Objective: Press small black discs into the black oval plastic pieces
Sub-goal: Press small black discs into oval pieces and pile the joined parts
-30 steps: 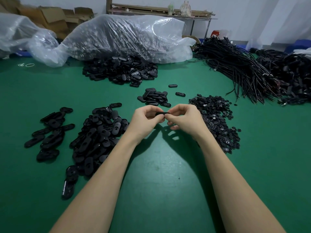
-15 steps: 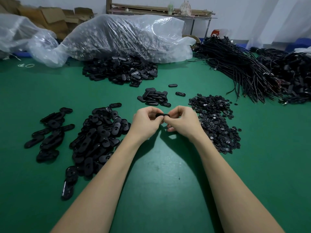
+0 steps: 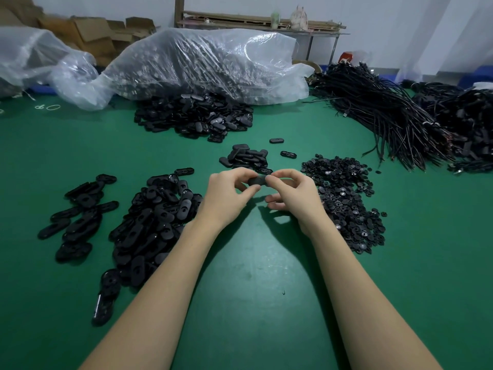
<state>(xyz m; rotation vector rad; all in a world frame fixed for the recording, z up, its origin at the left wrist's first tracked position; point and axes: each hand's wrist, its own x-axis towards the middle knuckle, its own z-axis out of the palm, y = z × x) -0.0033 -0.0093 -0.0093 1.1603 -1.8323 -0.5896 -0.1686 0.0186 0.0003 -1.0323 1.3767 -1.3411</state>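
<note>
No readable text anywhere — parts, bags and boxes (image 3: 90, 36) bear no legible label (too blurred).

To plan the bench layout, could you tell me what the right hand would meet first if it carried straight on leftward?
Probably the left hand; the right hand shares the oval piece with it.

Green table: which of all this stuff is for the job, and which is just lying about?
In use:
black oval plastic piece held by left hand and right hand
pile of small black discs
pile of oval pieces

Lying about:
black cable bundle
clear plastic bag
cardboard boxes
</note>
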